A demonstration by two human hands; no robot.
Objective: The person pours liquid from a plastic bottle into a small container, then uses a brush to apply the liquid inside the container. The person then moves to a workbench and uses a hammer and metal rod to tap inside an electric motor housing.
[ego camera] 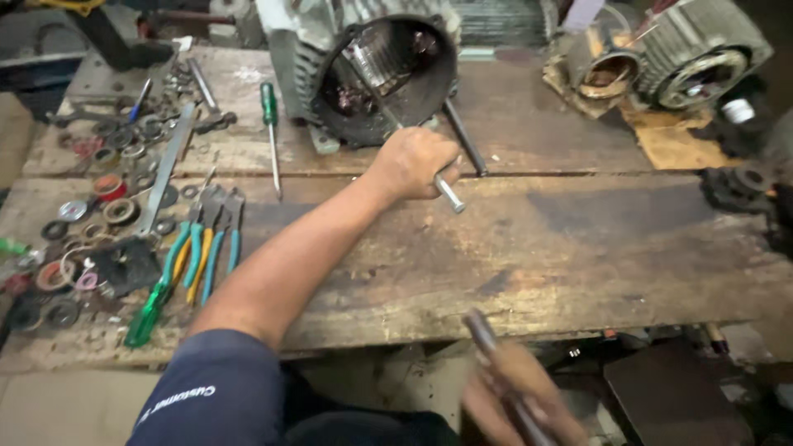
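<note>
The left hand (415, 163) is clamping its grip on a steel rod (396, 124), whose long axis is running toward eleven o'clock into the open motor housing (382, 74) on the wooden surface (537, 239). The right hand (516, 400), at six o'clock and blurred, is closing around a dark tool handle (487, 339), its lower end indistinct.

Soft, even light fell on the worktop (578, 248), brightest along its near edge, with only faint shadows. The far right corner sank into gloom. The right hand (516, 400) was smeared by motion blur; the left hand (413, 163) stayed sharp.
</note>
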